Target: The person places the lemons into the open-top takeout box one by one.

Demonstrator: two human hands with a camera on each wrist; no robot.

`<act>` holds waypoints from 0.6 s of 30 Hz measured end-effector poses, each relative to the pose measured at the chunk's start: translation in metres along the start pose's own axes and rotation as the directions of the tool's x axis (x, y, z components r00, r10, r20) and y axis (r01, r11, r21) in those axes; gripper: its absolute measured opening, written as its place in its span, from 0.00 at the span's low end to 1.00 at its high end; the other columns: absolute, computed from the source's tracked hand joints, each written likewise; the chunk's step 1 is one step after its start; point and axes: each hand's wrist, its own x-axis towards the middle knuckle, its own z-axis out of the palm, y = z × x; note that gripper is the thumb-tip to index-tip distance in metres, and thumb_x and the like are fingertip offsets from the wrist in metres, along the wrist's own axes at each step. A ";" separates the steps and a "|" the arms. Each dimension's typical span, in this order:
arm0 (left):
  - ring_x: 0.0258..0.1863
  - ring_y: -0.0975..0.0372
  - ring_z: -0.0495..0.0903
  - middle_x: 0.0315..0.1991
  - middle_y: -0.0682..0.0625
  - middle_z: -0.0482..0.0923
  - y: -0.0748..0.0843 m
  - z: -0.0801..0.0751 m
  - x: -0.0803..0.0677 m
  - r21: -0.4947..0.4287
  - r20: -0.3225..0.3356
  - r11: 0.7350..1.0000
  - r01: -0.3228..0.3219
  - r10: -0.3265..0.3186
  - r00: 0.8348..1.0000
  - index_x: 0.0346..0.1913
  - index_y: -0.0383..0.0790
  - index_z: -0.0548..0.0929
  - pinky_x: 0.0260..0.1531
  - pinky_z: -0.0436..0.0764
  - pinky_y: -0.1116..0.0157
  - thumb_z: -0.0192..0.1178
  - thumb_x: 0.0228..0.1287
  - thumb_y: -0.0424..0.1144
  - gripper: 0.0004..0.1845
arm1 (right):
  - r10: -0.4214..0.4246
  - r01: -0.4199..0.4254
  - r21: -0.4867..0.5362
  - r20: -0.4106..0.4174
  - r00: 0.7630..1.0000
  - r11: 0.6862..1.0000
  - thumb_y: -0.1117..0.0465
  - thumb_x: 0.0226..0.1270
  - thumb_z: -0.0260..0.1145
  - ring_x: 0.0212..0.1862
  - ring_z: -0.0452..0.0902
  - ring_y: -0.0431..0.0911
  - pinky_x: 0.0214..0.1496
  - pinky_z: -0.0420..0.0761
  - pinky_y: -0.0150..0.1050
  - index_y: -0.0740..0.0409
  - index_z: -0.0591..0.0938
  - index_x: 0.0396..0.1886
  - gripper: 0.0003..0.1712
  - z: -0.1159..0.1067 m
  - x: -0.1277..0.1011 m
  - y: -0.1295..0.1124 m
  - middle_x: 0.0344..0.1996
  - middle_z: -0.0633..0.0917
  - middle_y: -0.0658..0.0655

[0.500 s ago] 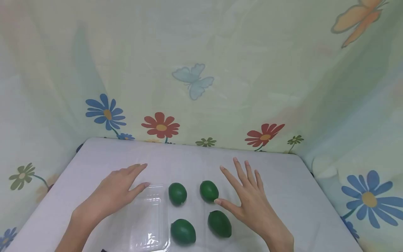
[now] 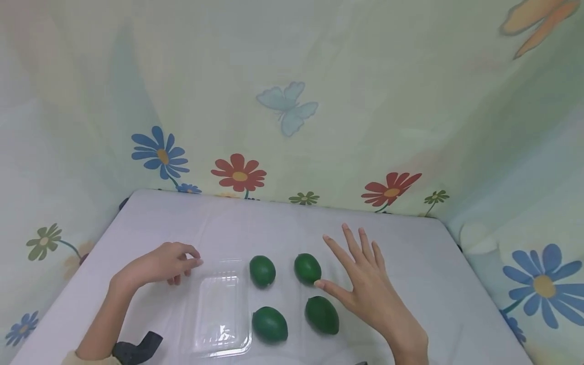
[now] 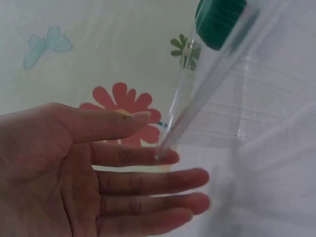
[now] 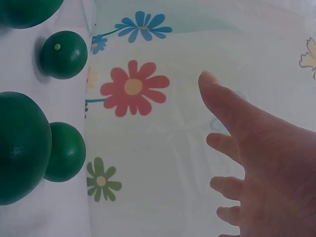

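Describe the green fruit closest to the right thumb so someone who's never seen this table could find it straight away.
On the white table, four green fruits form a square right of a clear plastic tray. Take the far row's right-hand fruit. Unlike the other three, it sits just beyond the thumb tip of the spread right hand.

On the white table (image 2: 228,223), a clear plastic clamshell tray (image 2: 222,306) lies at 9 o'clock of four green limes (image 2: 262,271) set in a square. The left hand (image 2: 157,263) sits at 10 o'clock of the tray, just beside its far corner. The right hand (image 2: 369,289) hovers at 3 o'clock of the limes, thumb between the two right-hand ones.
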 end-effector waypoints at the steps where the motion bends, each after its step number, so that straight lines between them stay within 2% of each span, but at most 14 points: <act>1: 0.23 0.56 0.81 0.32 0.46 0.84 -0.003 0.000 0.000 -0.034 0.013 0.999 0.001 0.000 1.000 0.60 0.28 0.79 0.29 0.83 0.61 0.61 0.74 0.43 0.21 | 0.001 -0.001 0.004 0.008 1.000 1.000 0.39 0.63 0.74 0.82 0.39 0.69 0.76 0.46 0.75 0.37 0.62 0.81 0.50 0.000 0.000 0.000 0.83 0.51 0.61; 5: 0.23 0.53 0.84 0.35 0.44 0.85 -0.013 -0.001 -0.002 -0.158 0.041 0.987 0.012 -0.005 0.999 0.62 0.28 0.76 0.29 0.86 0.59 0.58 0.76 0.46 0.25 | 0.016 -0.017 0.010 0.024 1.000 1.000 0.41 0.63 0.74 0.82 0.38 0.69 0.77 0.45 0.74 0.39 0.63 0.81 0.49 -0.002 0.003 0.001 0.83 0.53 0.63; 8: 0.22 0.52 0.85 0.35 0.43 0.86 -0.021 0.004 -0.005 -0.238 0.030 0.971 0.036 -0.030 0.999 0.62 0.28 0.74 0.31 0.86 0.59 0.57 0.77 0.50 0.27 | 0.030 -0.030 0.013 0.023 0.999 0.999 0.42 0.63 0.75 0.82 0.37 0.70 0.77 0.44 0.74 0.40 0.63 0.80 0.49 -0.004 0.005 0.003 0.82 0.53 0.64; 13: 0.22 0.51 0.85 0.33 0.43 0.84 -0.033 0.025 -0.014 -0.371 -0.013 0.927 0.049 -0.058 0.998 0.54 0.30 0.75 0.35 0.86 0.59 0.55 0.78 0.54 0.25 | 0.031 -0.031 0.018 0.029 0.999 0.999 0.43 0.63 0.75 0.82 0.38 0.70 0.77 0.45 0.74 0.41 0.64 0.80 0.49 -0.003 0.006 0.005 0.82 0.54 0.66; 18: 0.20 0.52 0.83 0.26 0.43 0.82 -0.040 0.043 -0.024 -0.459 -0.073 0.889 0.005 -0.043 0.996 0.49 0.29 0.74 0.30 0.85 0.60 0.54 0.79 0.52 0.23 | 0.024 -0.025 0.016 0.056 0.998 1.000 0.43 0.63 0.75 0.82 0.38 0.70 0.76 0.45 0.75 0.42 0.64 0.80 0.49 0.003 0.007 0.003 0.81 0.54 0.66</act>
